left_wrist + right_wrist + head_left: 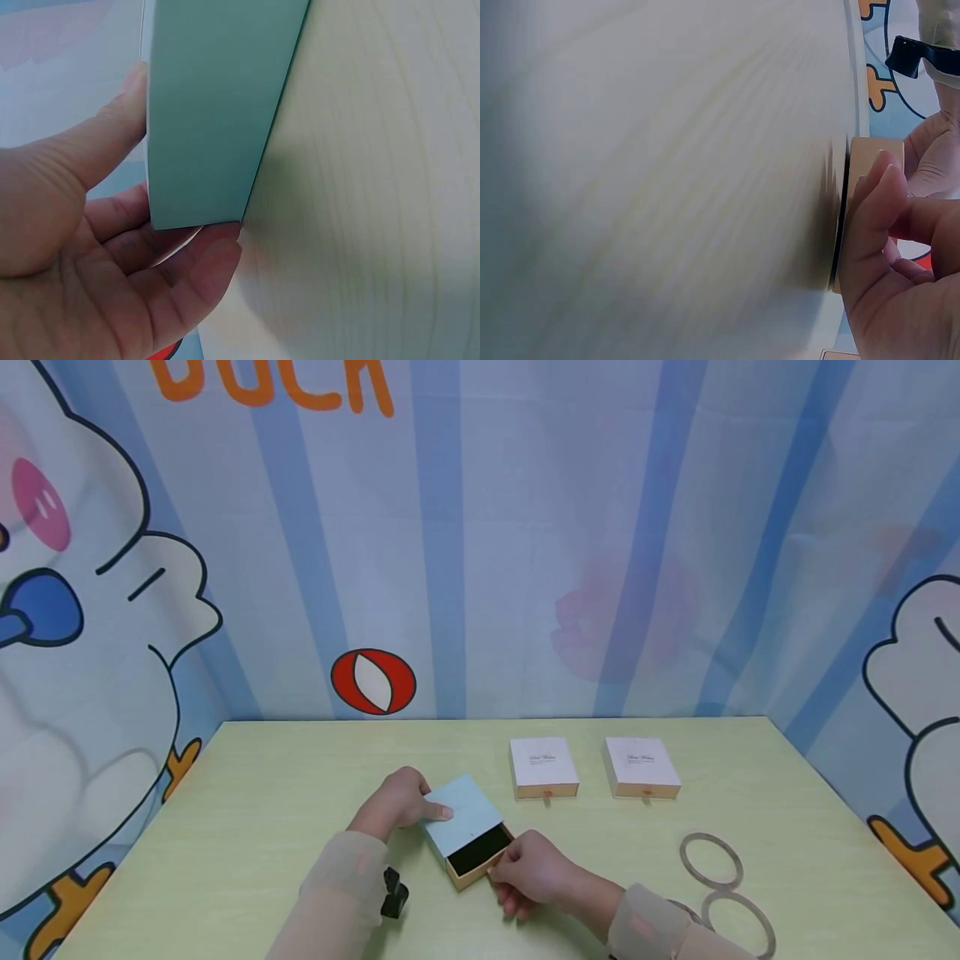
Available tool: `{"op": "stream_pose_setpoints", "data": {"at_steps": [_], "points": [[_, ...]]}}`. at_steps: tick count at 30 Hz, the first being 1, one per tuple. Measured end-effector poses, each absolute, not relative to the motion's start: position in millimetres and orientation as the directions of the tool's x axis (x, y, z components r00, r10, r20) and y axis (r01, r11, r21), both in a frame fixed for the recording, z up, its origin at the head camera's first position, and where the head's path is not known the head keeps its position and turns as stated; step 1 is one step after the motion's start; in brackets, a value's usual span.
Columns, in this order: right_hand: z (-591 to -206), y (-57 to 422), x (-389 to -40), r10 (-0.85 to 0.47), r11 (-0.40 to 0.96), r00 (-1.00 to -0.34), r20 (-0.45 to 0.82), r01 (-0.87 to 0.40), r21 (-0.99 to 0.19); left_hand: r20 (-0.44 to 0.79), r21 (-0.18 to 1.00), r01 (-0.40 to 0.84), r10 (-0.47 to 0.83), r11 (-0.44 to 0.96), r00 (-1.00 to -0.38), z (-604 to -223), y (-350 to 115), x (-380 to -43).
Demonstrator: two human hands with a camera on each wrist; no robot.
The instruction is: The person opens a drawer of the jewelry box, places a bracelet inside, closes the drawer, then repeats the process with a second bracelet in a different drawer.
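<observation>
A light blue drawer box [459,810] sits on the table, turned at an angle. Its tan-edged drawer [474,875] is partly pulled out and shows a dark inside. My left hand [396,803] grips the blue sleeve, thumb on top and fingers round the back edge. In the left wrist view the sleeve's blue-green side [217,120] lies between thumb and fingers. At the drawer's front, my right hand [534,870] pinches with thumb and index finger. The right wrist view shows those fingertips against the tan drawer front [874,147]; the pinched spot itself is hidden.
Two white drawer boxes, a left one [543,762] and a right one [645,762], stand further back on the pale table [300,777]. Several grey rings [739,868] lie at the right, one partly behind my right sleeve. A printed curtain [510,527] closes off the back.
</observation>
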State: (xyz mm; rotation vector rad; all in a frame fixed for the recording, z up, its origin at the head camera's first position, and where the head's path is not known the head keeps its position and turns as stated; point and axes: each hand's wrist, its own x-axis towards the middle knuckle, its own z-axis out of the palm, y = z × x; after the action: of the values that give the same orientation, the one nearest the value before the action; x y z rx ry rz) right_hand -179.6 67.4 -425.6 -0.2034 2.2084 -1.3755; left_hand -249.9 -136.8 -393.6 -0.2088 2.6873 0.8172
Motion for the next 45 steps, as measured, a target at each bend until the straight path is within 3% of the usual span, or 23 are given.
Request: {"op": "stream_pose_setpoints", "data": {"at_steps": [45], "points": [[-426.2,74.3,-174.2,-0.394,0.484,-0.844,-0.365,0.147,-0.863,-0.33,0.517,-0.207,-0.03,0.83,-0.943,-395.8,-137.8,-251.4]]}}
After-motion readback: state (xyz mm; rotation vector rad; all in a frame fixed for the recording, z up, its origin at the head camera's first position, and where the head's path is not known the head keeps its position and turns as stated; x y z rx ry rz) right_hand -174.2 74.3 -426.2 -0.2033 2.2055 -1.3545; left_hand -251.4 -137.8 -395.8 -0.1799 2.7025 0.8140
